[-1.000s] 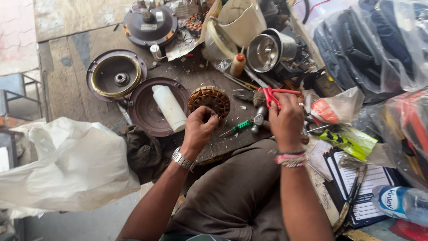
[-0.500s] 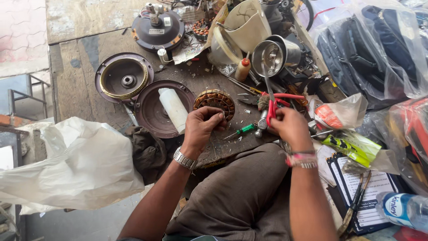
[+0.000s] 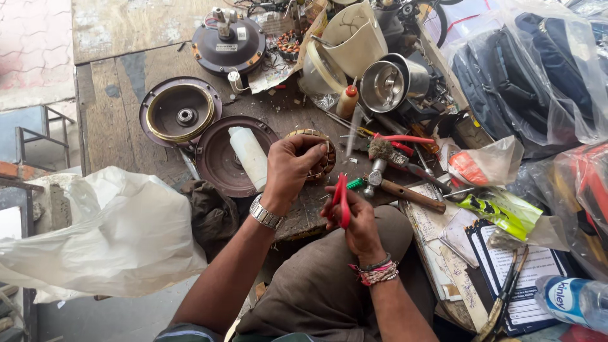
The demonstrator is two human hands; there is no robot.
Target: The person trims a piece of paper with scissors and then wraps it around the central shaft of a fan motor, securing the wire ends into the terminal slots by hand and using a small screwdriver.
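My left hand (image 3: pixel 290 166), with a metal watch on its wrist, rests on a round copper-wound motor coil (image 3: pixel 318 151) on the wooden workbench (image 3: pixel 120 120) and grips its edge. My right hand (image 3: pixel 356 215) holds a red-handled hand tool (image 3: pixel 342 199) upright just in front of the coil, over my lap; its metal tip points up toward the coil and looks blurred. Bead bracelets circle the right wrist.
Two round dark fan covers (image 3: pixel 179 114) (image 3: pixel 223 161) and a white bottle (image 3: pixel 249 157) lie to the left. A hammer (image 3: pixel 405 190), red pliers (image 3: pixel 402 139), steel cup (image 3: pixel 389 85), fan motor (image 3: pixel 228 41), papers (image 3: pixel 506 259), plastic bags (image 3: pixel 95 234) and a water bottle (image 3: pixel 573 297) crowd the bench.
My right hand has drawn the red-handled tool back from the tool pile at the right toward my lap. My left hand stayed on the coil. The camera shifted slightly.
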